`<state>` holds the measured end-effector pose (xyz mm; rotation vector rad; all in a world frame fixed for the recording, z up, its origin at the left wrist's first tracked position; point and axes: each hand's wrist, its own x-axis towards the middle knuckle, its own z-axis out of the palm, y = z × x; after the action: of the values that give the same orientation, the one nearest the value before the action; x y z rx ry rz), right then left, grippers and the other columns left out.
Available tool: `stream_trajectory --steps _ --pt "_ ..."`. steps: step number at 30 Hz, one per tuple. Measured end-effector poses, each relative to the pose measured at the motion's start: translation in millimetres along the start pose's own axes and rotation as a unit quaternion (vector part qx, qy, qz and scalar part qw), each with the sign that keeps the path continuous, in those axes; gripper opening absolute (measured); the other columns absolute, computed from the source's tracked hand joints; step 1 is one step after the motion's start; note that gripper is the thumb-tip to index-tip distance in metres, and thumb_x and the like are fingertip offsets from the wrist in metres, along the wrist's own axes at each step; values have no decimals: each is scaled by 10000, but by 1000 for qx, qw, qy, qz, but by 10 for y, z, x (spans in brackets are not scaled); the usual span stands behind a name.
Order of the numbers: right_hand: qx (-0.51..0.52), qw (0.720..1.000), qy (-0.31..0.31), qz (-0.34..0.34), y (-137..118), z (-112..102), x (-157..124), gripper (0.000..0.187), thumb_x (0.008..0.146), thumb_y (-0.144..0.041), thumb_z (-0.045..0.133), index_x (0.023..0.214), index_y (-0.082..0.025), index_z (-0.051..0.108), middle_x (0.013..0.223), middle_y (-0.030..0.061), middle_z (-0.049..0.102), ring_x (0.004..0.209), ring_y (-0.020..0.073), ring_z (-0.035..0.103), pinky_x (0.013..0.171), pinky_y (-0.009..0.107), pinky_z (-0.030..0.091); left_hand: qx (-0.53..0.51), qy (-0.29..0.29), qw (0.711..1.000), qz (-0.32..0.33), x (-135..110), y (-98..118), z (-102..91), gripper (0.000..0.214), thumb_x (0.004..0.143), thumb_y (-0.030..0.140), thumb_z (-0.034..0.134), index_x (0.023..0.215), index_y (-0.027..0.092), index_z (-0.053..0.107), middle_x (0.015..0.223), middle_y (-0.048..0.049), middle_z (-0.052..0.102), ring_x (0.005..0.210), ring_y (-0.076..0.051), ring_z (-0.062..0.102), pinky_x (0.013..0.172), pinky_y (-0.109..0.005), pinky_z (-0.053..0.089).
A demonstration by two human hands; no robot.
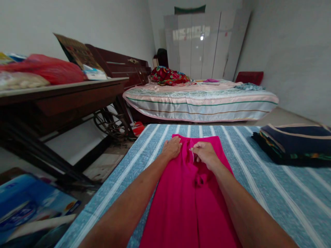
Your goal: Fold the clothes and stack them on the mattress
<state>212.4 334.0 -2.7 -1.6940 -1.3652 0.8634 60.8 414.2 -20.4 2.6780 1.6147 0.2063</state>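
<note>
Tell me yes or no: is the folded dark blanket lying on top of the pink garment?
No: the folded dark blanket lies apart on the striped bedsheet, to the right of the pink garment, on which both hands rest.
</note>
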Motion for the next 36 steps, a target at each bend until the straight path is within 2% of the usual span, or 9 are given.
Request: stream_trajectory --steps 4,9,14,16,20,23,26,31,36 --pt "28 998 -50 29 26 -130 -15 138 775 -237 536 647 -185 523 475 -27 591 355 85 519 320 167 252 0 -1 1000 -8 24 -16 28 393 940 309 267 1275 195 436 1446 -106 362 1335 -241 312 1059 -512 291" --pt "-36 997 -57 45 99 -310 57 201 730 -153 563 538 -184 511 384 -23 546 292 87 454 328 185 266 4 -7 1000 -19 49 -43 63 409 944 330 257 1304 208 407 1466 -105 327 1358 -247 266 1065 -542 262" --pt "-120 992 -48 -6 -83 -390 34 232 633 -67 613 461 -189 516 294 -57 443 293 74 402 373 193 265 6 -14 999 -33 40 11 -21 411 936 321 277 1305 203 413 1470 -101 330 1358 -234 271 1075 -519 255" --pt "-146 984 -97 -40 -201 -374 -37 259 655 -121 629 429 -187 521 305 -46 462 309 76 413 386 197 283 9 -4 999 -45 11 72 -75 431 935 310 269 1333 191 384 1487 -107 296 1373 -231 239 1091 -511 225" --pt "-189 940 -277 -62 -306 -308 -175 369 692 -237 630 361 -186 478 296 -13 465 296 87 407 371 209 308 1 -14 999 -38 -86 194 -118 468 943 330 227 1371 180 343 1500 -103 272 1384 -219 212 1109 -491 185" --pt "-157 929 -331 -51 -269 -280 -211 313 679 -200 613 402 -190 467 303 -36 455 286 73 373 347 199 275 -12 -51 998 -46 -141 222 -84 527 943 419 202 1393 167 310 1505 -122 250 1388 -243 199 1092 -526 194" --pt "-108 936 -331 -61 -243 -295 -200 210 662 -150 587 476 -188 497 344 -66 472 315 66 386 361 186 267 -17 -61 997 -51 -152 211 -53 546 941 445 189 1404 175 291 1510 -119 234 1393 -256 179 1080 -559 192" --pt "-123 946 -257 -158 -311 -357 -194 166 572 -117 638 467 -168 520 390 -94 422 397 49 362 399 188 234 -17 -61 997 -47 -145 211 -65 537 945 436 171 1387 174 328 1497 -115 273 1393 -250 179 1077 -558 203" --pt "-104 926 -318 -176 -327 -380 -218 135 567 -158 664 508 -169 542 426 -93 460 418 55 389 408 182 261 -14 -56 997 -44 -162 222 -73 534 944 447 171 1386 193 330 1492 -112 287 1390 -253 192 1073 -558 207"
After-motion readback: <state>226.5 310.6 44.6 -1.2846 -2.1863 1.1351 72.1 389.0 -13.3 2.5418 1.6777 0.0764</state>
